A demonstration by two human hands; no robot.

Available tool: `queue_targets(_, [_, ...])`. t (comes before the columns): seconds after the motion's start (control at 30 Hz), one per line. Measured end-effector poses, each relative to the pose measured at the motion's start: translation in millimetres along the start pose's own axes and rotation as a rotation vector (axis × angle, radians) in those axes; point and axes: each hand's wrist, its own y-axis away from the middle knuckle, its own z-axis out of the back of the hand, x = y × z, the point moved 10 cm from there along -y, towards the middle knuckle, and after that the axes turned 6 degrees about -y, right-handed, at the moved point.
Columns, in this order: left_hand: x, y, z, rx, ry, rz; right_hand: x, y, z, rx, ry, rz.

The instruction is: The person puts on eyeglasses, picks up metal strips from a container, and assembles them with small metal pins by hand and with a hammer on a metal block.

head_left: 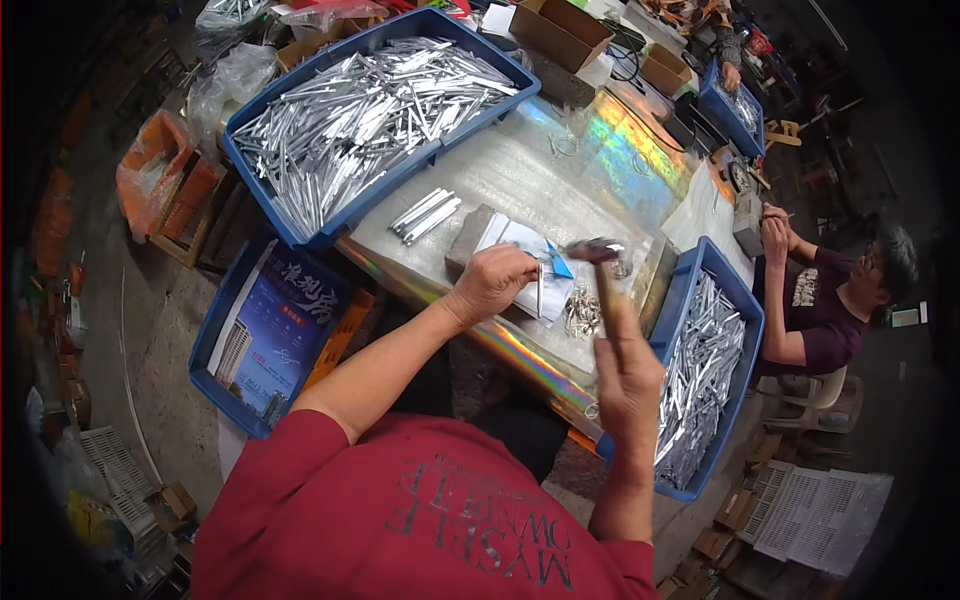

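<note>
My left hand [495,282] pinches a thin silver metal rod [541,292], held upright over white paper on a block [466,240]. A small blue piece [558,262] lies on the paper just beyond my fingertips. My right hand [630,380] is wrapped round the handle of a hammer [597,252], its head raised to the right of the rod. Beneath and beside the hammer is a pile of tiny metal parts [582,312]. Left of the block, several silver rods [425,215] lie side by side on the table.
A large blue bin [440,150] full of silver rods stands at the far left of the table [510,165]. Another blue bin [757,330] of metal pieces is at right. Cardboard boxes [560,32] stand behind. A co-worker [815,310] sits at right; another person's hand [731,76] shows farther back.
</note>
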Motion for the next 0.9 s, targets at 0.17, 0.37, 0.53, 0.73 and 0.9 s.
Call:
queue_targets(0.17, [3.7,-2.9,1.3,0.022,0.023,0.054,22.9,4.8,55.4,-0.346,-0.275,-0.134])
queue_targets(0.37, [3.2,-1.6,-6.5,0.024,0.042,0.033,-21.5,14.9,-27.9,0.128,0.084,-0.058])
queue_targets(0.53, [1.2,-1.5,-0.6,0.022,0.016,0.037,-45.6,25.2,5.5,-0.152,-0.124,-0.249])
queue_targets(0.73, [-0.6,-6.4,4.1,0.013,0.002,0.024,-122.9,65.8,-22.4,-0.299,-0.700,-0.609])
queue_targets(0.9, [2.0,-7.7,1.5,0.047,-0.006,0.044,-172.1,95.2,-45.7,-0.452,-0.990,-0.837])
